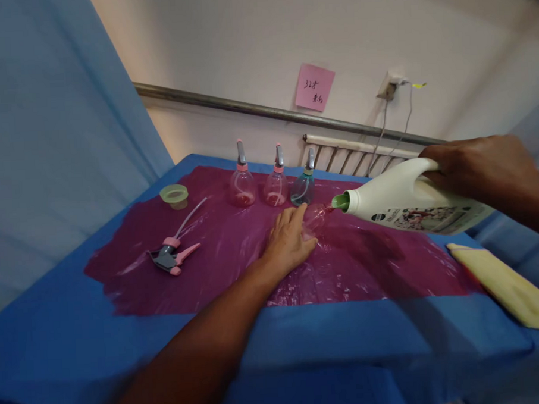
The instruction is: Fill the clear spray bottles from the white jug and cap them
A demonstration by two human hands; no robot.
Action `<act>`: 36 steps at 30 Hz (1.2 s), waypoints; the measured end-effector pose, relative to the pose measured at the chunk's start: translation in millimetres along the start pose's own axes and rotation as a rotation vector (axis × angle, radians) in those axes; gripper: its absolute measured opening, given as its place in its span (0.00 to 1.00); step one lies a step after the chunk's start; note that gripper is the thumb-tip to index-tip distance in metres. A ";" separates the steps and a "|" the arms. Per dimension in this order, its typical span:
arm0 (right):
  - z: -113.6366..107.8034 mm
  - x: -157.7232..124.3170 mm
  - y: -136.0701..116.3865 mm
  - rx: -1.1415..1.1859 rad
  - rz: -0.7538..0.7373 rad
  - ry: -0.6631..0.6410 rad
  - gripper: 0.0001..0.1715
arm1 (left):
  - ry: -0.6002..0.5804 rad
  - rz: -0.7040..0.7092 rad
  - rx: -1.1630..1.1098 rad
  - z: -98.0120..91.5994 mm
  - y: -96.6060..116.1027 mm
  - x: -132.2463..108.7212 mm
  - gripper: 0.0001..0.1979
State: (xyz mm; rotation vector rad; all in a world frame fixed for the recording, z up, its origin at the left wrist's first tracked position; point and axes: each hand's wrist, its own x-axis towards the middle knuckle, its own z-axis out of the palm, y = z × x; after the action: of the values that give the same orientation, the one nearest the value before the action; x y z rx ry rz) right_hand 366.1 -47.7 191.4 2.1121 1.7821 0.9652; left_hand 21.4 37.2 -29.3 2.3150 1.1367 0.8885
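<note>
the right grip (477, 164) is closed round the handle of a cream jug (386, 204), tipped so its green spout (340, 202) sits right at the neck of a clear pink bottle (315, 218); whether they touch i cannot tell. the left grip (289, 240) is wrapped around that bottle, which leans toward the jug on a shiny purple sheet (228, 269) over the blue-covered surface (204, 348). the jug's label (431, 219) shows a dark oval logo and a picture, its print too small to read. on the wall, a pink note (314, 87) is handwritten "32" plus a character, with a second line i cannot make out. behind the left grip stand two pink spray bottles (243, 188) and a teal one (302, 190); a loose spray head (167, 257) lies farther left, near a pale green cup (175, 197)
</note>
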 end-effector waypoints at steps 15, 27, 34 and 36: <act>-1.4 1.4 1.0 -0.001 0.020 -0.030 0.20 | 0.013 0.014 -0.002 2.6 -2.4 0.2 0.45; -0.6 0.8 1.6 -0.019 -0.002 -0.003 0.19 | 0.021 0.024 -0.005 4.8 -4.0 0.1 0.46; 0.3 1.1 0.3 -0.001 0.006 -0.010 0.20 | 0.010 0.027 -0.011 2.2 -2.6 0.6 0.45; 4.0 0.8 -0.5 0.016 0.024 -0.018 0.22 | 0.007 0.018 -0.012 1.1 -1.4 0.5 0.44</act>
State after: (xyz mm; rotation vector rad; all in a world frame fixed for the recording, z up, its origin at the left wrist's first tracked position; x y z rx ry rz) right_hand 368.1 -45.8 188.4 2.1492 1.7652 0.9377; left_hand 21.6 38.3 -30.7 2.3181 1.1121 0.9075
